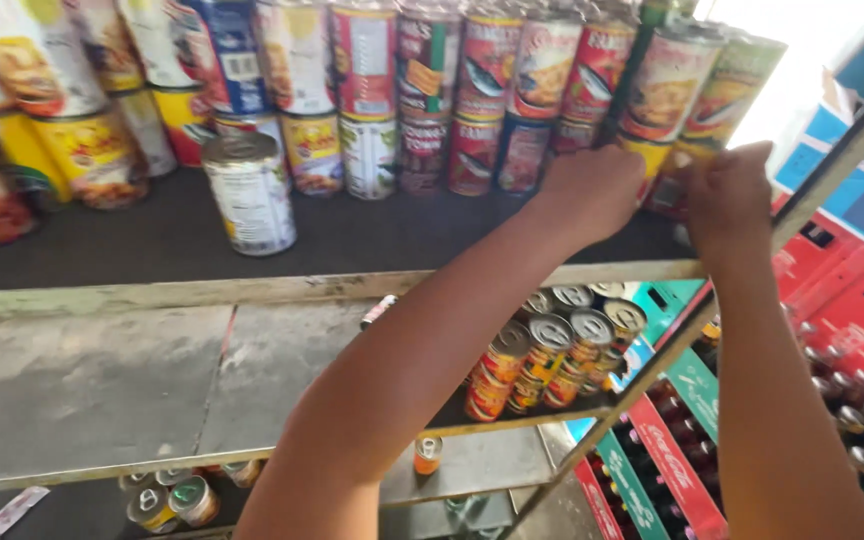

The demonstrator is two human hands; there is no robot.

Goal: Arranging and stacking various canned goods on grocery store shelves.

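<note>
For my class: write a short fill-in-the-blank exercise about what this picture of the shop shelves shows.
1. Both hands, left hand and right hand, reach to the ____ shelf.
2. One lone can stands in front of the stacked ____.
3. The red crates hold ____.
4. The group of orange cans sits on the ____ shelf.

Missing words: top; cans; bottles; middle

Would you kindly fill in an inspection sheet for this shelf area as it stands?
Surface: dark top shelf board, partly bare; grey lower shelf worn.
Job's things: stacked cylindrical tin cans with colourful labels along the back; yellow-labelled can at the fingertips.
Clutter: lone white-labelled can standing forward; small wrapper on the shelf edge.
Grippers: left hand and right hand, both at the right-end cans; grip hidden.
Cables: nothing seen.
Surroundings: red bottle crates to the right.
</note>
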